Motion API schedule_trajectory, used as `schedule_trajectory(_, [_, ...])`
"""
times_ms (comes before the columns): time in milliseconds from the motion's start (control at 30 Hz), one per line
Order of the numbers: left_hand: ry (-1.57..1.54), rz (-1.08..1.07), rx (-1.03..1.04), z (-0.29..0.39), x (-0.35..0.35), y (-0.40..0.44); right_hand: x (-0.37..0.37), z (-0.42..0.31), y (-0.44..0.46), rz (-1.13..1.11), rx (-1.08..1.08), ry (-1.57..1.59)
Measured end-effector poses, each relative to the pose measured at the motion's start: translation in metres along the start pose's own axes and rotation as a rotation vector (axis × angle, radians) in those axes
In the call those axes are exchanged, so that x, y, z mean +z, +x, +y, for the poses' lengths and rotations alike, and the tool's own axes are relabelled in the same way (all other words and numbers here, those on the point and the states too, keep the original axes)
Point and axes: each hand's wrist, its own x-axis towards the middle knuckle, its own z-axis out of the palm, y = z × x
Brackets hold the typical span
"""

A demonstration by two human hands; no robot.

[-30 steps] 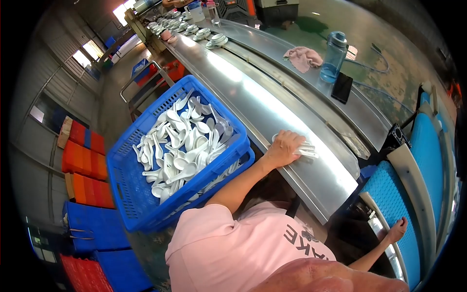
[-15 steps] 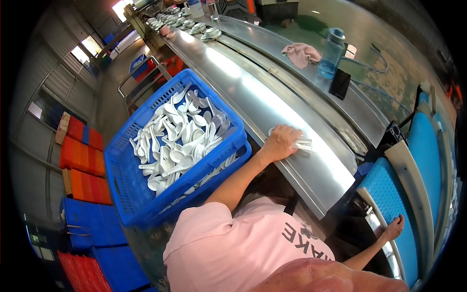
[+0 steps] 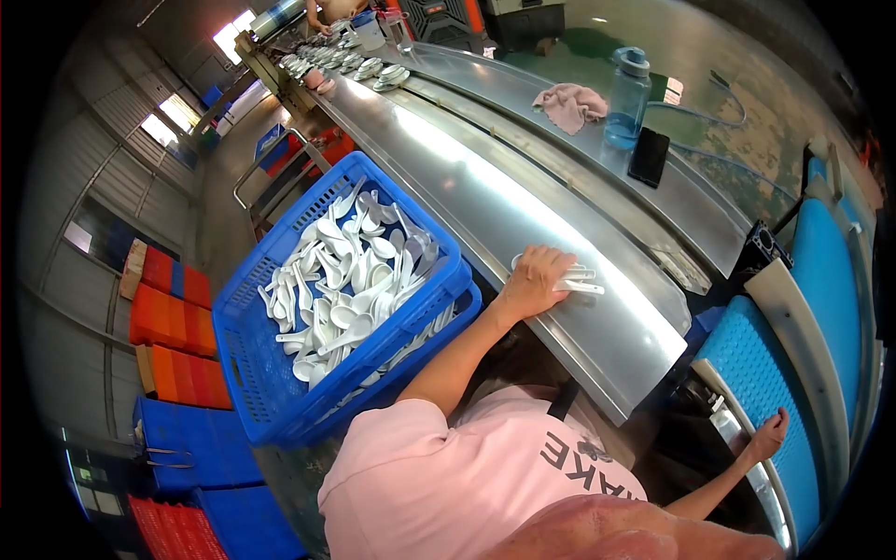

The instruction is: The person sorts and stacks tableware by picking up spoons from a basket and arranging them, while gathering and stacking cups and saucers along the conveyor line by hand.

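Clasping a small bunch of white soup spoons [image 3: 582, 282], the left hand [image 3: 537, 283] is at the near edge of a bare-metal bench [image 3: 611, 350]. Fingers bent over the bunch, closed on it; handles jut out past the fingertips toward the bench's far side. Exact spoon count hidden by the hand.

Right hand [image 3: 770, 435]: over the edge of a blue textured belt [image 3: 754, 359], fingers partly curled. Cannot tell whether it pinches anything or touches the belt.

Beside the left forearm: blue plastic crate [image 3: 439, 291], holding a loose heap of similar spoons [image 3: 341, 308], lying in mixed directions. Across the bench, on a parallel metal strip: crumpled pink cloth [image 3: 569, 107], translucent blue water bottle [image 3: 626, 103], black smartphone [image 3: 648, 157] just beside the bottle. Far end: stacked white dishes [image 3: 390, 77].
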Motion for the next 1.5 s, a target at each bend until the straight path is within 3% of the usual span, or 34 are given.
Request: schedule_trajectory(1500, [0.037, -0.049, -0.021, -0.0053, 0.0056, -0.0003, 0.0023, 0.0036, -0.0004, 0.038, -0.032, 0.079])
